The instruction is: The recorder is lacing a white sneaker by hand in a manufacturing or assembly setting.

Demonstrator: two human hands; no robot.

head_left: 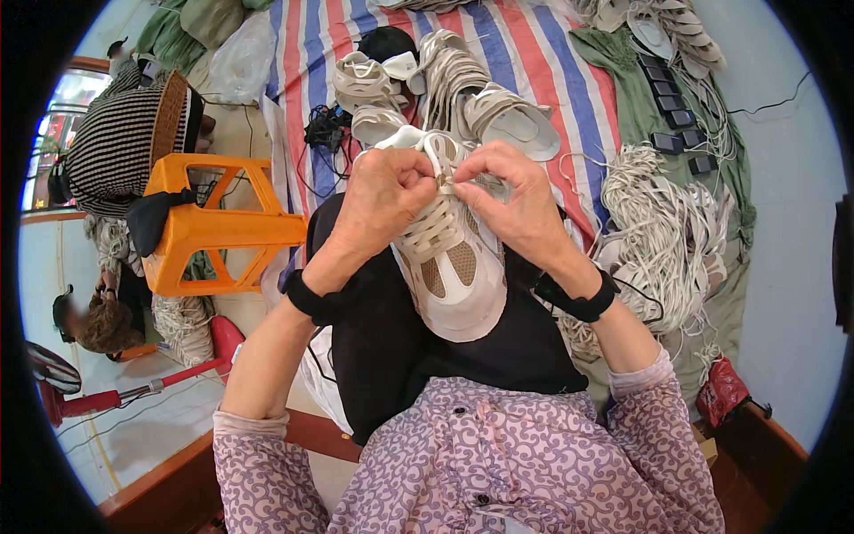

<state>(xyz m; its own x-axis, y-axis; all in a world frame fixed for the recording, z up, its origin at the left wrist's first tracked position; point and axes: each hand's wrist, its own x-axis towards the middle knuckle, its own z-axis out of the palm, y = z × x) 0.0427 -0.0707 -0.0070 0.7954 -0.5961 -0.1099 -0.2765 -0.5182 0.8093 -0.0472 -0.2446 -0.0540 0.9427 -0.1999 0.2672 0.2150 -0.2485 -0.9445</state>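
A beige and white sneaker point(463, 303) rests on my lap over black cloth, its toe toward me. Flat cream shoelace point(431, 233) crosses its front in rows. My left hand point(382, 200) is closed at the upper eyelets, thumb and finger pinching the shoelace. Opposite it, my right hand point(520, 209) pinches the lace too, its thumb and forefinger close to the left fingertips. The fingers partly cover the shoe's upper lacing. Both wrists wear black bands.
Beyond the shoe, several shoe uppers point(449, 76) lie on a striped sheet point(525, 44). A heap of pale laces point(654, 240) is at the right, below black devices point(667, 93). An orange stool point(218, 227) stands left, near other people and a red fan stand point(133, 396).
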